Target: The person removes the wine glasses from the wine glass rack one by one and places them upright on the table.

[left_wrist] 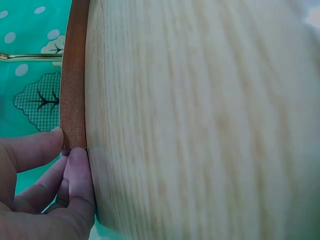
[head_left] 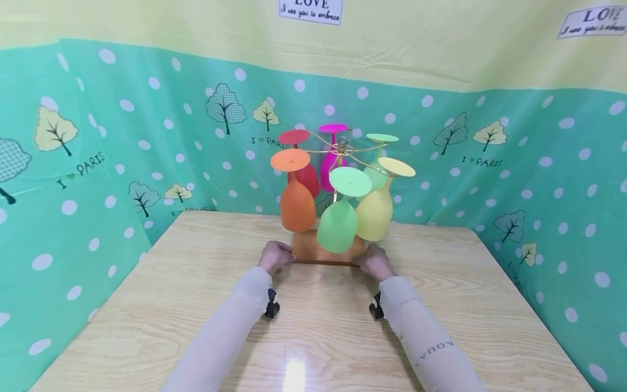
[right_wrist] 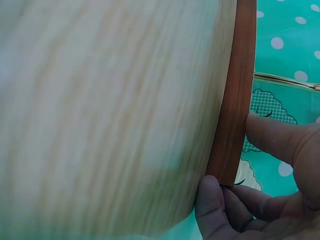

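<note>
A wine glass rack has gold wire arms (head_left: 342, 146) above a brown wooden base (head_left: 308, 247). Hanging upside down from the arms are coloured goblets: orange (head_left: 297, 209), red (head_left: 308, 177), magenta (head_left: 327, 171), yellow (head_left: 376, 215), and two green ones, with the front green goblet (head_left: 337, 226) nearest me. My left hand (head_left: 276, 256) pinches the base's left front corner, its thumb on top and fingertips at the lower edge in the left wrist view. At the right front corner my right hand (head_left: 376, 262) grips the base likewise. The front goblets hide part of the base and post.
The rack stands on a light wood-grain table (head_left: 196, 288), towards its far edge. Behind and beside the table hangs a green and yellow curtain (head_left: 161, 120) with dots and trees. A black wrist mount (head_left: 272, 304) shows under the left sleeve, another (head_left: 376, 307) under the right.
</note>
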`<state>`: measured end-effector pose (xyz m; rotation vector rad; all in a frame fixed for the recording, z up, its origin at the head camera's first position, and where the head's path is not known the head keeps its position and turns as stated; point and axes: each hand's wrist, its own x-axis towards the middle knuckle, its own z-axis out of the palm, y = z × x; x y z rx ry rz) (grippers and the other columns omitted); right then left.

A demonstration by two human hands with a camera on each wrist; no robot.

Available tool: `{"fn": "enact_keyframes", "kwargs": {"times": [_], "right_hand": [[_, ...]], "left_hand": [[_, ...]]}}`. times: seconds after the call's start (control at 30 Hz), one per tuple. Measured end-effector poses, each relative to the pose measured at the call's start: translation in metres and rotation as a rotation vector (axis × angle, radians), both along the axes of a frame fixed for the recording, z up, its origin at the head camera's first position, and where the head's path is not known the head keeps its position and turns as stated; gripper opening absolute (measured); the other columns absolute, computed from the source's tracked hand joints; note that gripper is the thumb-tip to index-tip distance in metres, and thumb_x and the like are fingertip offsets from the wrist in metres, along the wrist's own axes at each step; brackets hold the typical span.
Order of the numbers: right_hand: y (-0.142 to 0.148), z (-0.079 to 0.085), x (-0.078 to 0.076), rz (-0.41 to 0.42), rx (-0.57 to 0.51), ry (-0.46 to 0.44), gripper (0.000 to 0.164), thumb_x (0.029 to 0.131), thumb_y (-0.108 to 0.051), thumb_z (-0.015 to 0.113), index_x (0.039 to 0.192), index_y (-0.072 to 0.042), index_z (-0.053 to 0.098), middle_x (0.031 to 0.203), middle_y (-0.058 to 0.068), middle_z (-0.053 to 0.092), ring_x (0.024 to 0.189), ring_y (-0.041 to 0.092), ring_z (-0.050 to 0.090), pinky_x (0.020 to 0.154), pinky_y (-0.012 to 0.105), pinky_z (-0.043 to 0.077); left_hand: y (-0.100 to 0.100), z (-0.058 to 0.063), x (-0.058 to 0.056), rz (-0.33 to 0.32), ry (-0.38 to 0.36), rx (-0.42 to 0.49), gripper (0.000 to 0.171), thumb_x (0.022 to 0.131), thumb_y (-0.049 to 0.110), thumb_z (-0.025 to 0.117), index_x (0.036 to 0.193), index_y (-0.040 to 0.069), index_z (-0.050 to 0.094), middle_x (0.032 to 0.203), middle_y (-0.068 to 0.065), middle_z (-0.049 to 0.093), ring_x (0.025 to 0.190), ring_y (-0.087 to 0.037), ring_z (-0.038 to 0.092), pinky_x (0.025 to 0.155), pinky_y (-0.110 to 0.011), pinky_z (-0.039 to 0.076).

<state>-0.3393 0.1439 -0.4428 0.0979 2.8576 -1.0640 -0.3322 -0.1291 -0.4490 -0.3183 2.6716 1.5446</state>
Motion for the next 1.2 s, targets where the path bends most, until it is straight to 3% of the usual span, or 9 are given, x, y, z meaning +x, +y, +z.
{"fn": "enact_keyframes", "kwargs": {"times": [0.43, 0.57, 0.7, 0.8, 0.87, 0.97, 1.07, 1.2], "right_hand": [[-0.004, 0.003, 0.001, -0.003, -0.006, 0.023, 0.039, 0.082, -0.021, 0.070, 0.103, 0.008, 0.054, 0.088, 0.016, 0.058, 0.075, 0.027, 0.054, 0.067, 0.038, 0.049], [-0.002, 0.003, 0.001, 0.018, 0.001, 0.024, 0.027, 0.083, -0.024, 0.068, 0.081, 0.000, 0.055, 0.071, 0.009, 0.054, 0.062, 0.022, 0.051, 0.056, 0.032, 0.045], [0.008, 0.008, 0.004, 0.061, -0.013, -0.002, 0.038, 0.087, -0.031, 0.066, 0.064, -0.009, 0.046, 0.056, 0.002, 0.044, 0.049, 0.016, 0.041, 0.046, 0.028, 0.037], [0.020, 0.020, 0.009, 0.086, 0.020, -0.008, 0.037, 0.088, -0.035, 0.064, 0.075, -0.002, 0.054, 0.068, 0.008, 0.053, 0.060, 0.021, 0.049, 0.054, 0.033, 0.044], [0.030, 0.029, 0.012, 0.102, 0.062, 0.010, 0.042, 0.088, -0.035, 0.064, 0.094, 0.006, 0.058, 0.087, 0.018, 0.060, 0.076, 0.029, 0.057, 0.066, 0.040, 0.049], [0.047, 0.046, 0.015, 0.119, 0.116, 0.032, 0.057, 0.089, -0.036, 0.062, 0.116, 0.013, 0.053, 0.114, 0.030, 0.057, 0.101, 0.040, 0.057, 0.082, 0.049, 0.049], [0.063, 0.065, 0.018, 0.134, 0.160, 0.069, 0.063, 0.090, -0.038, 0.061, 0.122, 0.015, 0.049, 0.121, 0.032, 0.054, 0.108, 0.043, 0.054, 0.085, 0.051, 0.048], [0.077, 0.100, 0.028, 0.138, 0.212, 0.123, 0.066, 0.091, -0.040, 0.059, 0.125, 0.015, 0.046, 0.119, 0.033, 0.054, 0.105, 0.044, 0.055, 0.081, 0.051, 0.049]], "left_hand": [[-0.003, 0.000, -0.003, -0.004, 0.011, 0.015, 0.025, 0.078, 0.002, 0.070, 0.103, -0.001, 0.069, 0.103, -0.014, 0.067, 0.095, -0.026, 0.059, 0.081, -0.035, 0.050], [-0.004, -0.002, -0.003, 0.001, 0.005, 0.008, 0.025, 0.078, 0.003, 0.070, 0.103, -0.001, 0.069, 0.105, -0.014, 0.066, 0.097, -0.027, 0.059, 0.084, -0.037, 0.050], [-0.003, -0.003, -0.003, 0.001, -0.002, 0.014, 0.025, 0.078, 0.003, 0.072, 0.103, -0.001, 0.069, 0.104, -0.015, 0.066, 0.097, -0.028, 0.060, 0.084, -0.038, 0.050], [-0.002, -0.004, -0.002, 0.003, 0.005, 0.022, 0.025, 0.078, 0.003, 0.073, 0.102, -0.001, 0.069, 0.104, -0.014, 0.066, 0.097, -0.028, 0.060, 0.084, -0.038, 0.050], [-0.001, -0.004, -0.001, 0.001, 0.014, 0.026, 0.024, 0.078, 0.003, 0.073, 0.101, -0.001, 0.069, 0.104, -0.014, 0.066, 0.096, -0.027, 0.060, 0.083, -0.038, 0.050], [-0.001, -0.003, -0.001, -0.001, 0.022, 0.030, 0.024, 0.077, 0.003, 0.073, 0.100, -0.002, 0.069, 0.103, -0.014, 0.067, 0.095, -0.027, 0.060, 0.082, -0.038, 0.050], [-0.001, -0.004, -0.001, 0.003, 0.024, 0.031, 0.024, 0.077, 0.002, 0.073, 0.100, -0.003, 0.069, 0.101, -0.015, 0.067, 0.094, -0.027, 0.060, 0.081, -0.037, 0.050], [-0.003, -0.003, 0.000, 0.012, 0.025, 0.032, 0.024, 0.076, 0.002, 0.073, 0.099, -0.002, 0.069, 0.101, -0.014, 0.067, 0.094, -0.027, 0.060, 0.083, -0.037, 0.050]]}}
